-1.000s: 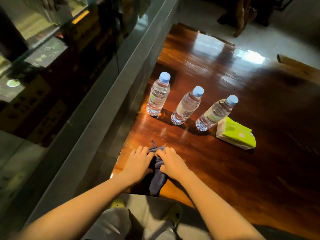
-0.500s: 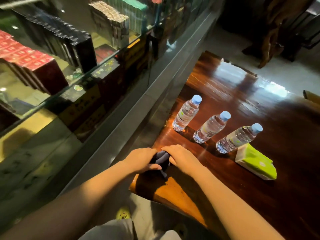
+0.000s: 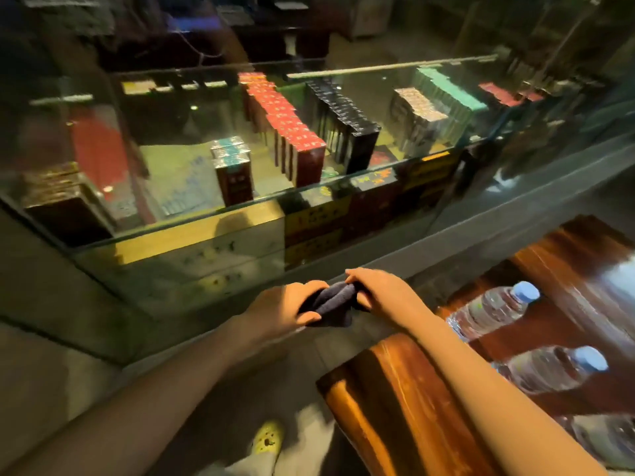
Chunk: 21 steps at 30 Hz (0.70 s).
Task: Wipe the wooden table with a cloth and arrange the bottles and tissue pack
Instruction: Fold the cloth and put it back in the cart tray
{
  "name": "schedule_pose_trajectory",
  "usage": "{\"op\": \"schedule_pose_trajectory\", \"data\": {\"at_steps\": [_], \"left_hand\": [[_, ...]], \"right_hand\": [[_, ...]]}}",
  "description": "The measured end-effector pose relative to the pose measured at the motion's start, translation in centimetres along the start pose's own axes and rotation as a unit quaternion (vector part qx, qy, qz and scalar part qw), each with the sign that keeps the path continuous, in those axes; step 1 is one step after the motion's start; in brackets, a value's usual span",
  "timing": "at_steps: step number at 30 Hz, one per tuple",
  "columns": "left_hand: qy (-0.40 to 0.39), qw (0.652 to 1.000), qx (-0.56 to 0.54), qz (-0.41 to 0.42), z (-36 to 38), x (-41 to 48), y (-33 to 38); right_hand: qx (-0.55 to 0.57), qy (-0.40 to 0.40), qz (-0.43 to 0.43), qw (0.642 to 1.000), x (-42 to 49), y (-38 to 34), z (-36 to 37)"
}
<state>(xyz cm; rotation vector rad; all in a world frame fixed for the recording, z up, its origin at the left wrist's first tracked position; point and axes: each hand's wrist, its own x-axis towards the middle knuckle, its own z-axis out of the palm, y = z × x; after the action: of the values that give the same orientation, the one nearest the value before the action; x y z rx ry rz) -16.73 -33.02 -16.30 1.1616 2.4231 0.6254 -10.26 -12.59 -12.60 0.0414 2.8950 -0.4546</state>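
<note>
Dark soft cloth point(image 3: 336, 299), bunched, rumpled

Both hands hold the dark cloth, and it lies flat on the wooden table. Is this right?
Not quite. The left hand and right hand do hold the cloth, but it is not on the table: the head view shows it bunched between them, beyond the table's edge, near the glass counter.
</note>
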Motion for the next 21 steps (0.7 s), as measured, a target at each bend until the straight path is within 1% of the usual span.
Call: {"op": "schedule_pose_trajectory", "data": {"at_steps": [3, 5, 8, 10, 12, 14, 18, 19, 21], "left_hand": [[0.033, 0.996, -0.010, -0.079, -1.0, -3.6, -0.7], [0.096, 0.985, -0.011, -0.146, -0.9, -6.4, -0.8], [0.174, 0.952, 0.045, -0.249, -1.5, -11.1, -0.8], [0.200, 0.932, 0.061, -0.296, -2.5, -14.7, -0.5], [0.224, 0.909, 0.042, -0.349, -3.6, -18.9, 0.1], [0.244, 0.883, 0.021, -0.401, -4.7, -23.2, 0.8], [0.248, 0.828, 0.010, -0.502, -6.7, -31.8, 2.3], [0.253, 0.813, 0.011, -0.524, -7.0, -33.9, 2.9], [0.288, 0.778, 0.021, -0.558, -7.4, -38.2, 4.1]], "right_hand": [[-0.060, -0.015, -0.113, 0.992, 1.7, -3.1, -0.7], [-0.081, -0.010, -0.167, 0.983, 2.1, -5.4, -0.5], [-0.102, -0.015, -0.243, 0.964, 2.5, -9.6, 0.1], [-0.103, -0.053, -0.292, 0.949, 2.6, -13.1, 0.3], [-0.100, -0.084, -0.337, 0.932, 2.5, -16.7, 0.5], [-0.095, -0.085, -0.381, 0.916, 2.1, -20.5, 0.7], [-0.104, -0.107, -0.474, 0.868, 0.4, -29.4, 0.8], [-0.102, -0.111, -0.506, 0.849, -0.1, -31.8, 0.9], [-0.099, -0.115, -0.561, 0.814, -1.5, -36.3, 0.8]]}}
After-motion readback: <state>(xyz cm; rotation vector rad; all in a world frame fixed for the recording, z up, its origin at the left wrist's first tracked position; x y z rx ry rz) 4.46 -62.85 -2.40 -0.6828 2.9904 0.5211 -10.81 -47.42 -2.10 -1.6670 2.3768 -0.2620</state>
